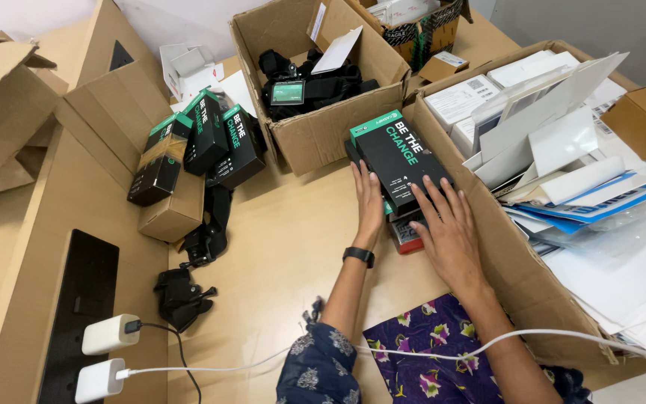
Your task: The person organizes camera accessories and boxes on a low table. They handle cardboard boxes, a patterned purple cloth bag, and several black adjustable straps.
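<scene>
A black box with green trim (398,155) lies tilted on a small stack on the wooden table (285,239), with a red-edged item (407,238) under it. My left hand (368,202) presses flat against the stack's left side, fingers together. My right hand (446,224) rests palm down on the box's near end, fingers spread. A black band sits on my left wrist. Neither hand is closed around the box.
An open carton (323,138) holding black gear stands behind the stack. A long carton (517,262) full of white papers lies to the right. Three black boxes (203,142) lean on cardboard at the left. Black straps (207,232), two white chargers (106,355) and a white cable (487,344) lie near.
</scene>
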